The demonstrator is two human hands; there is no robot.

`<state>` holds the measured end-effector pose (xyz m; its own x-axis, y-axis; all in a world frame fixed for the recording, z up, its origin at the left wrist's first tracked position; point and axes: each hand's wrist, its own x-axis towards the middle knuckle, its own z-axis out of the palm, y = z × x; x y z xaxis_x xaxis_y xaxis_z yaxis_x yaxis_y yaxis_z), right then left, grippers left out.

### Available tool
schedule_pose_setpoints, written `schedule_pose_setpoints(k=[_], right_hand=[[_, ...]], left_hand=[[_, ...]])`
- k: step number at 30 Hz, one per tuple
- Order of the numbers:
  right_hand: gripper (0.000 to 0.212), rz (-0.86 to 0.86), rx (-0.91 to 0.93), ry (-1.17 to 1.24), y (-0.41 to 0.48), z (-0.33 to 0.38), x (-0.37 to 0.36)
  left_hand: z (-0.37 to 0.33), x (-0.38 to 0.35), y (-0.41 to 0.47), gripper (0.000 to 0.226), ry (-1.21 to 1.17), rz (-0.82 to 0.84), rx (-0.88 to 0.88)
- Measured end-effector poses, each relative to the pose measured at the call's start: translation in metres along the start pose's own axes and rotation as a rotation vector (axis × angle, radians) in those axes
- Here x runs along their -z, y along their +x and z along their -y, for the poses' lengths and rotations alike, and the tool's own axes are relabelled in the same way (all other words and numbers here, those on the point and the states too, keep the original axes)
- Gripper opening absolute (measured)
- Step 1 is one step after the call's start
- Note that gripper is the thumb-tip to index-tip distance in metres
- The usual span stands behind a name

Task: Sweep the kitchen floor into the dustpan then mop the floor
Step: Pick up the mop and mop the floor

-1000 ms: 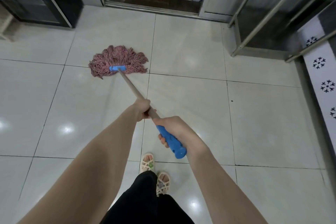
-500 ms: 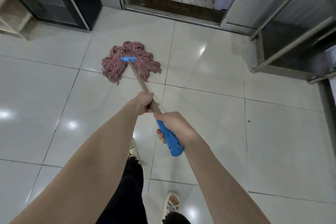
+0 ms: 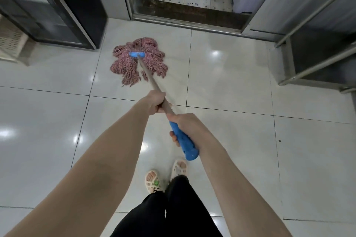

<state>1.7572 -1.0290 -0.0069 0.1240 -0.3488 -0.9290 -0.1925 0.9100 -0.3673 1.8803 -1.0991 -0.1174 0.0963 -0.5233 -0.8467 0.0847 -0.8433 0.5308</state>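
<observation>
While mop head point(image 3: 139, 61) lies on floor point(image 3: 231, 86) near door threshold point(image 3: 190, 22), shaft is gripped by left hand point(image 3: 155, 102), blue grip by right hand point(image 3: 187, 124). Risk: strands snagged on threshold if pushed further.

No readable text, label, brand, number or sign anywhere.

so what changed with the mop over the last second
The mop head was pushed forward, away from the person, from the tile joint to close by the doorway threshold, its strands now trailing back toward the person. The person stepped forward after it. Nothing was taken hold of or let go: the left hand stays on the pole and the right hand on the blue grip.
</observation>
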Motion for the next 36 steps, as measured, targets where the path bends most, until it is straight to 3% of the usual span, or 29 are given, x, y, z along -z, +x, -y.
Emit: schedule_pose_setpoints(k=[5, 19, 31, 36], right_hand=[[0.025, 0.028, 0.003, 0.008, 0.034, 0.066, -0.011], [0.023, 0.079, -0.039, 0.001, 0.113, 0.239, 0.003], [0.021, 0.074, -0.015, 0.019, 0.138, 0.320, 0.011], [0.035, 0.077, 0.001, 0.014, 0.136, 0.319, 0.026]], left_hand=[[-0.058, 0.019, 0.038, 0.039, -0.003, -0.022, 0.006], [-0.215, 0.030, 0.133, 0.036, -0.039, -0.074, 0.029], [-0.290, 0.041, 0.181, 0.036, 0.004, -0.051, 0.058], [-0.290, 0.027, 0.187, 0.038, 0.075, -0.041, 0.073]])
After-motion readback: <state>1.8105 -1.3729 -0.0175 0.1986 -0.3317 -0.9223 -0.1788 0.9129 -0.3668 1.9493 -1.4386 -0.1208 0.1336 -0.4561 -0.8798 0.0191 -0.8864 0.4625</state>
